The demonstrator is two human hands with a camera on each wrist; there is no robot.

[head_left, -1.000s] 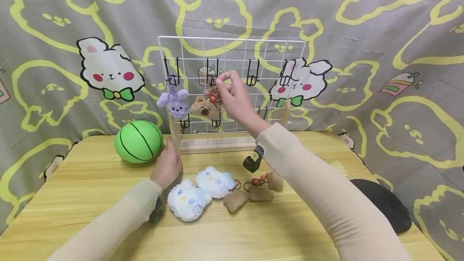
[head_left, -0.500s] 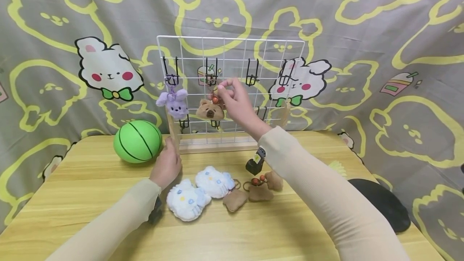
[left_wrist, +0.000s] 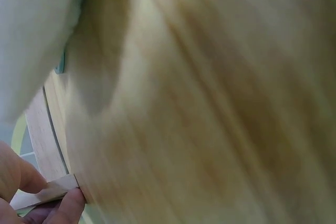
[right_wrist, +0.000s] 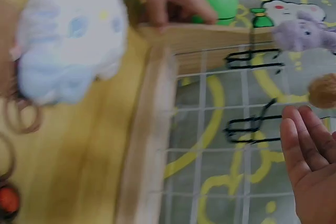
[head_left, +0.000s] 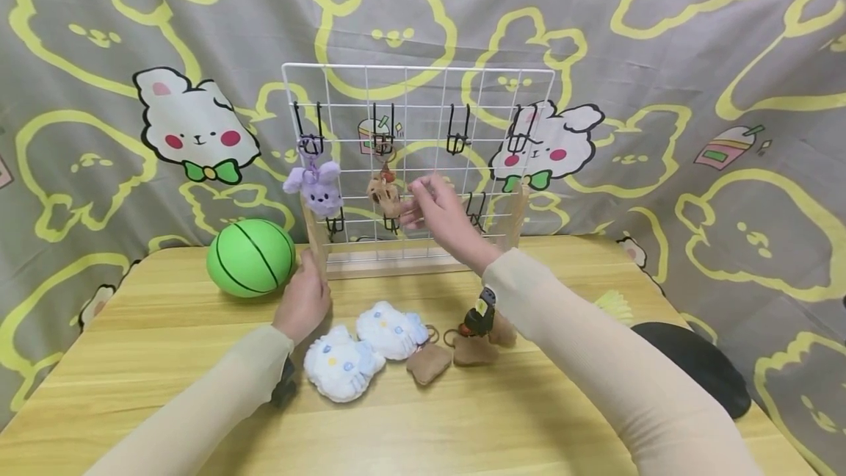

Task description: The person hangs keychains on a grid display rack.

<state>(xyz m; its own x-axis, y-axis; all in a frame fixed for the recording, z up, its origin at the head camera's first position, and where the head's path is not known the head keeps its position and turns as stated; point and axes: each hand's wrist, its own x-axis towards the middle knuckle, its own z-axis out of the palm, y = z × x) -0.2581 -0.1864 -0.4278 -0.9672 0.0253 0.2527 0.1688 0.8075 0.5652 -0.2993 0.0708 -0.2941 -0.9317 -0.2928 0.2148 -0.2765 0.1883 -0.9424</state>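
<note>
A brown bear plush keychain [head_left: 385,195] hangs from a black hook on the white wire grid rack, turned partly sideways. My right hand [head_left: 439,211] is just right of it with its fingers extended; in the right wrist view those fingers [right_wrist: 315,150] appear straight, below the brown plush [right_wrist: 323,91]. A purple plush keychain [head_left: 320,189] hangs from the hook to the left. At the rack's lower left corner, my left hand [head_left: 304,300] grips the wooden upright; the left wrist view has thumb and fingers pinching this wooden piece [left_wrist: 59,186].
Two white cat plushes [head_left: 344,364] lie on the table before the rack. Several brown plush keychains [head_left: 428,364] lie right of them, partly under the right wrist's camera. A green ball [head_left: 251,257] is left of the left hand; a black flat object [head_left: 694,366] lies far right.
My right hand has let go of the bear keychain's ring and moved down and right. The bear now hangs from the hook and has turned. The left hand stays in place.
</note>
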